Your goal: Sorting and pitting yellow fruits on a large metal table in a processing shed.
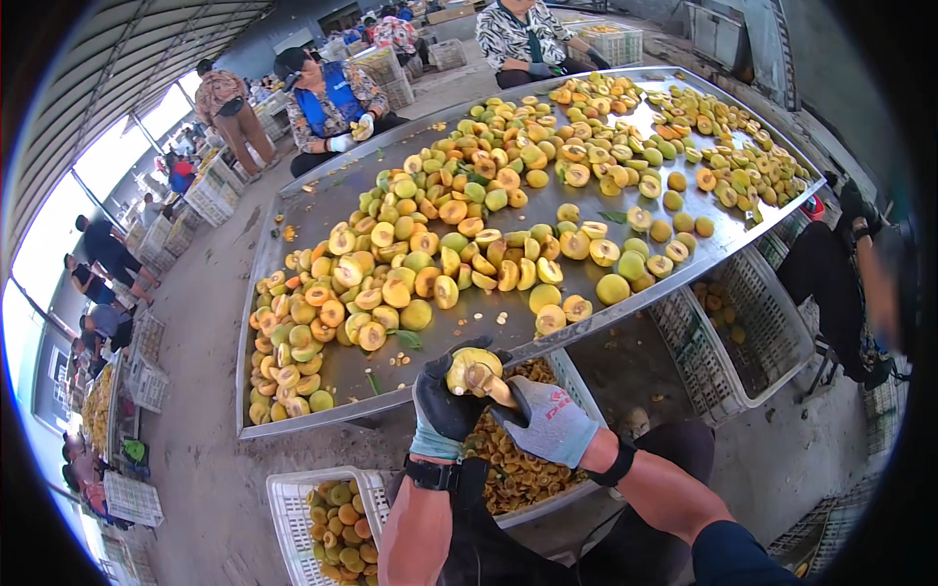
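My left hand, in a black-coated work glove, holds a yellow-green apricot-like fruit just off the near edge of a metal table. My right hand, in a grey and black glove, grips a short tool with a wooden-looking handle, its end against the fruit; the exact kind of tool cannot be told. Many whole and halved fruits are heaped across the table. Beneath my hands a white plastic crate holds a mass of small brownish-orange pieces.
At the lower left a white crate holds whole fruits. Another crate with some fruits stands under the table's right side. Co-workers sit at the far edge, one in a blue vest. Another person's leg is at the right.
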The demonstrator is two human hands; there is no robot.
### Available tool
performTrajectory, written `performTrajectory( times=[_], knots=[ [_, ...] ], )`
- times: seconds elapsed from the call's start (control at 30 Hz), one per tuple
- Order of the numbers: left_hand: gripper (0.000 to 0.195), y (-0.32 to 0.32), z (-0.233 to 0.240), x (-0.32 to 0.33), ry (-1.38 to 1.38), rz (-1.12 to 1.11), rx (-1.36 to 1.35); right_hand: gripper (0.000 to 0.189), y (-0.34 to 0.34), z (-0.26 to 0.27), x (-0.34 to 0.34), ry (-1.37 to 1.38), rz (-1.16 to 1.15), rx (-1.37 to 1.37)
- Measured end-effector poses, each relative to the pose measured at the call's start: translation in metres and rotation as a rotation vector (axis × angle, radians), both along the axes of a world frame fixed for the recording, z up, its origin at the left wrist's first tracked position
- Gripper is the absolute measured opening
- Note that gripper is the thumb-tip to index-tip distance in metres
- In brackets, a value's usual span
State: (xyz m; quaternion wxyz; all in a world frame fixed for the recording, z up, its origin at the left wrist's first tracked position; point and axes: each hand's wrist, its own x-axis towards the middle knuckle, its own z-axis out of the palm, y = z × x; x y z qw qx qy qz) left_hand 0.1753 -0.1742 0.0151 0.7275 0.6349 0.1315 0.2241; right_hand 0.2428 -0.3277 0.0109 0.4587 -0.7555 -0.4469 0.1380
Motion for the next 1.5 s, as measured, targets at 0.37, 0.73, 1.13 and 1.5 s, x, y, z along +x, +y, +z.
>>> performTrajectory(
  times=[0.37,0.73,1.13,1.5],
  knots=[
    [0.036,0.004,-0.012,0.009,-0.113,-0.060,-0.657,0.039,0.002,-0.005,-0.002,0.048,-0.059,-0.114],
    [0.034,0.016,-0.040,0.006,-0.021,-0.097,-0.183,0.036,0.006,-0.036,-0.007,0.045,0.046,-0.144],
    [0.025,-0.002,-0.015,0.011,-0.095,-0.076,-0.479,0.034,0.009,-0.038,0.001,0.274,0.038,0.021],
    [0.034,0.037,-0.080,0.008,0.047,-0.028,0.434,0.036,-0.001,-0.024,-0.005,0.176,-0.051,-0.221]
  ],
)
